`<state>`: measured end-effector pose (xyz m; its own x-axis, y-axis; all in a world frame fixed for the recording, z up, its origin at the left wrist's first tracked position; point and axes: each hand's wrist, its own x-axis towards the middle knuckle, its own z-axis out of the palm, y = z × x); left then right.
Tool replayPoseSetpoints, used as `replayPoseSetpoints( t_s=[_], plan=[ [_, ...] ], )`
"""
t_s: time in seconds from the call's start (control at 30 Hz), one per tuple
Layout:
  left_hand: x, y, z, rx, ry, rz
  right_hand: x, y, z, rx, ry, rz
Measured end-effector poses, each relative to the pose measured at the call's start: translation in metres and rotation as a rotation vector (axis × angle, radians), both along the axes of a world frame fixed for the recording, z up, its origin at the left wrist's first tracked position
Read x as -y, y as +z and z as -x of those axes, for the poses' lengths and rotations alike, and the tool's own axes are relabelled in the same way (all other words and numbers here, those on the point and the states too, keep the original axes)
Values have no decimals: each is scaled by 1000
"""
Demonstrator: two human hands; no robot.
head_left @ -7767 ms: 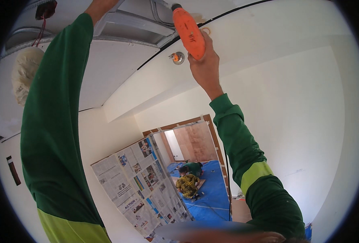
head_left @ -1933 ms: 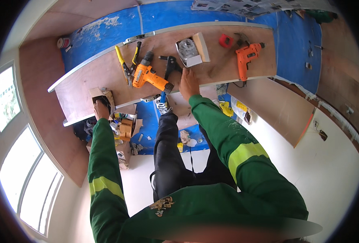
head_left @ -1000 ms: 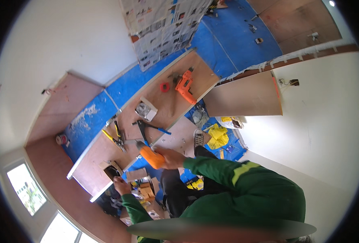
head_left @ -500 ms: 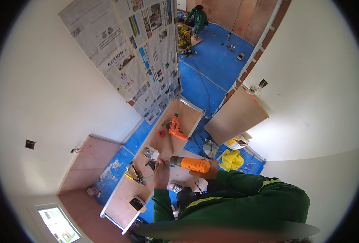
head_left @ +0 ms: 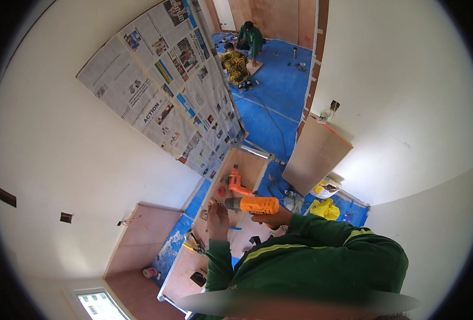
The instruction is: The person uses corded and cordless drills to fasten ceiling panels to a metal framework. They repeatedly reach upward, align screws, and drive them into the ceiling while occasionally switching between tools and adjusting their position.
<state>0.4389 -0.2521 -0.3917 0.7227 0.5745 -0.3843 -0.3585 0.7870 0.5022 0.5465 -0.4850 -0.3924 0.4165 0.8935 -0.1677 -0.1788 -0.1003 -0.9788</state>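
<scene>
A long wooden platform (head_left: pixel 183 273) with pale metal edging carries a red-orange drill (head_left: pixel 238 181), a small red object (head_left: pixel 221 191) just beside it, yellow-handled cutters (head_left: pixel 193 245) and an open box (head_left: pixel 198 277), dark inside; below, blue sheeting (head_left: pixel 281 88) covers the floor, bearing crumpled yellow material (head_left: pixel 325 209), a whitish bag (head_left: pixel 327 186), a small tub (head_left: pixel 150 273) and, farther off, an upright bottle (head_left: pixel 295 53).

Right fingers (head_left: pixel 260 218) grip an orange drill (head_left: pixel 262 205) near the left fingers (head_left: pixel 213 208).

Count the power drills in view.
2: a yellow-orange drill in the right hand, and a red-orange drill lying on the wooden platform beyond it. Others may be hidden.
</scene>
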Motion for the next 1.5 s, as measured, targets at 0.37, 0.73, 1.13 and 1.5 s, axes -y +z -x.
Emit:
replayPoseSetpoints(
  t_s=[0.37,0.73,1.13,1.5],
  plan=[
    [13,8,-6,11,-149,-197,25,20,-1,95,-62,3],
    [11,54,-29,173,-326,-166,21,17,17,265,-227,-312],
    [95,414,-134,668,-512,-720,0,239,-85,17,-450,-999],
    [230,768,-136,1026,-533,-1440,48,598,-138,1510,-1363,-1176]
  ],
)
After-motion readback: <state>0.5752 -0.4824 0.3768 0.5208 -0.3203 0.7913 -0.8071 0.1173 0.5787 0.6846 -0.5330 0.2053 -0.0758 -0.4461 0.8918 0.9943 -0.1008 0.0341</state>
